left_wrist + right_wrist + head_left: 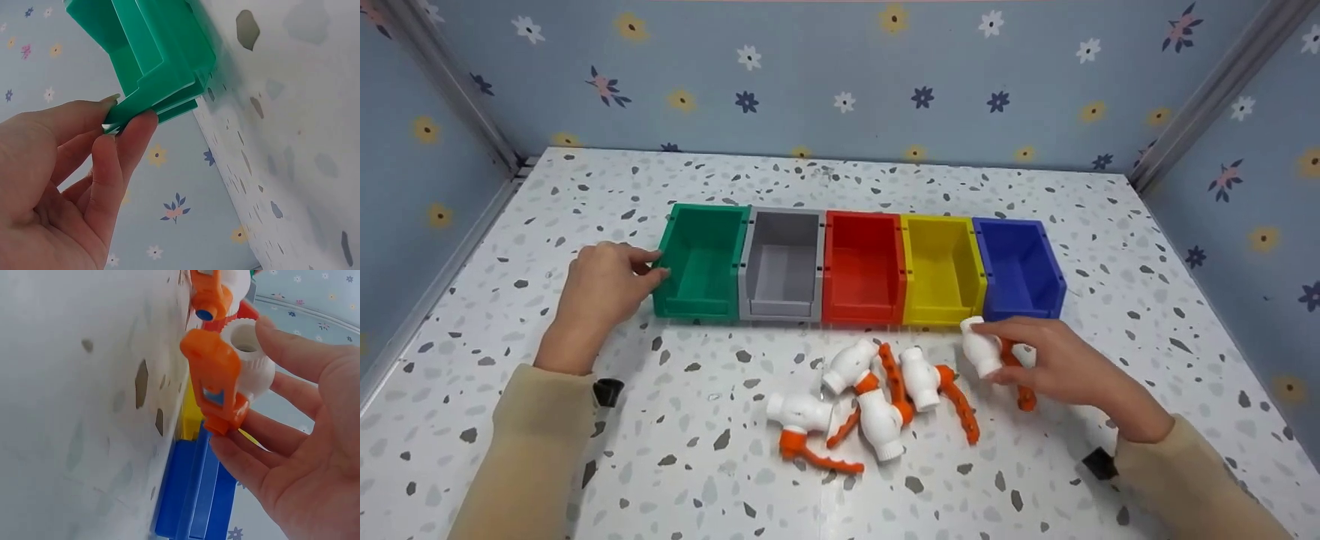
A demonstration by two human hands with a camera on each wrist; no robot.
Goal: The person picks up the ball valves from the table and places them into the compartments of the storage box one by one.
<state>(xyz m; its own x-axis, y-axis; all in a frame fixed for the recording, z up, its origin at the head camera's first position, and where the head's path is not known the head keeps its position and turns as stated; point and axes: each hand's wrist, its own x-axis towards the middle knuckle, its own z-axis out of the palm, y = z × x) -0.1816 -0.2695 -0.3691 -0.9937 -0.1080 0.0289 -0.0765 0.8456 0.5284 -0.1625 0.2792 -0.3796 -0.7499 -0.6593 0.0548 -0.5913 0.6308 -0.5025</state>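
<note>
My left hand (604,285) pinches the outer side edge of the green bin (696,309), at the left end of a row. In the left wrist view, thumb and fingers close on the rim of that green bin (169,84). My right hand (1061,360) holds a white ball valve (982,351) with an orange lever handle, just in front of the blue bin (1024,309). Seen from the right wrist, the valve's round opening faces the thumb, and fingers lie along the body of the ball valve (260,377) beside its orange handle (214,365).
Several more white valves (880,424) with orange handles lie in a loose group on the speckled table (660,465). Between the green and blue bins stand a grey bin (781,307), a red bin (862,311) and a yellow bin (943,311). Flowered panels (840,75) enclose the table.
</note>
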